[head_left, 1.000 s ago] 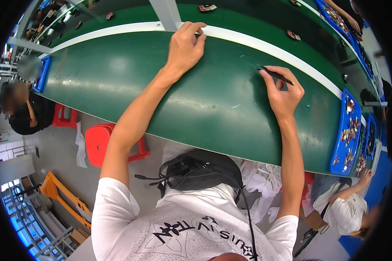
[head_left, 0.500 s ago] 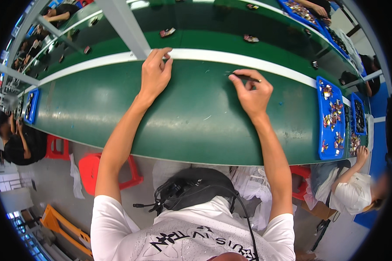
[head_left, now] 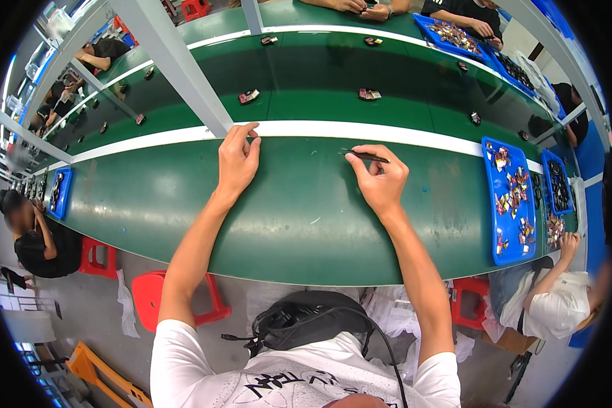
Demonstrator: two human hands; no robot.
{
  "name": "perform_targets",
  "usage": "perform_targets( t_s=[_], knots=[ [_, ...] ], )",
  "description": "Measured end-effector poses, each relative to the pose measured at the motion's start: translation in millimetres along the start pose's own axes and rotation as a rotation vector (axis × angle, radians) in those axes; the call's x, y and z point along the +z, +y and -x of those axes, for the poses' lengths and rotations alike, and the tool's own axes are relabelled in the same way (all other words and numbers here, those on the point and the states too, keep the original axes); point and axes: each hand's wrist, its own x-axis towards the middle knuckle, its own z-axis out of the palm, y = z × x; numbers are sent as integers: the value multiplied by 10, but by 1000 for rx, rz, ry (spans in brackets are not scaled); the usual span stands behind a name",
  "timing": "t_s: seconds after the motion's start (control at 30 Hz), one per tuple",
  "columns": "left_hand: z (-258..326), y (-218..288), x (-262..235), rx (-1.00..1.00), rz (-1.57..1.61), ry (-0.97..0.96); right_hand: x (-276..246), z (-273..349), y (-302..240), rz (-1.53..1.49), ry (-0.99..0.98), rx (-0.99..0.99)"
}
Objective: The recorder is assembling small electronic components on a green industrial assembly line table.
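Note:
My right hand (head_left: 382, 178) pinches a pair of slim black tweezers (head_left: 370, 156), whose thin tips point left above the green worktop (head_left: 299, 224). My left hand (head_left: 238, 160) rests by the white rail (head_left: 360, 130), at the foot of a grey post (head_left: 183, 68). Its fingers are loosely bent and apart, and nothing shows in them. Beyond the rail, small dark parts with pale and reddish pieces, such as this one (head_left: 249, 96), lie spaced out on a dark green belt (head_left: 306, 102).
At my right stands a blue tray (head_left: 489, 204) of small coloured parts, with another blue tray (head_left: 549, 158) of black parts beyond it. Another person (head_left: 557, 299) sits there. A red stool (head_left: 149, 292) is below left. Co-workers' hands (head_left: 370, 9) appear across the belt.
The view has tilted up, showing more of the far side. Parts on the belt have shifted slightly left against the post. Both hands keep much the same pose, and the tweezers stay in my right.

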Motion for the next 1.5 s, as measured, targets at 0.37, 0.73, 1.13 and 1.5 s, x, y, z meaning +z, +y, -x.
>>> perform_targets(
  t_s=[0.37, 0.73, 1.13, 1.5],
  knots=[
    [14, 22, -38, -72, 20, 39, -41, 41, -9, -62, -61, 55],
    [23, -111, -1, -192, 97, 38, -42, 18, 1, -65, -32, 71],
    [-945, 121, 859, -323, 332, -354, -71, 46, 3, -32, -53, -5],
    [-1482, 121, 1660, -357, 294, -603, -106, 27, -11, 2, -121, -20]
  ],
)
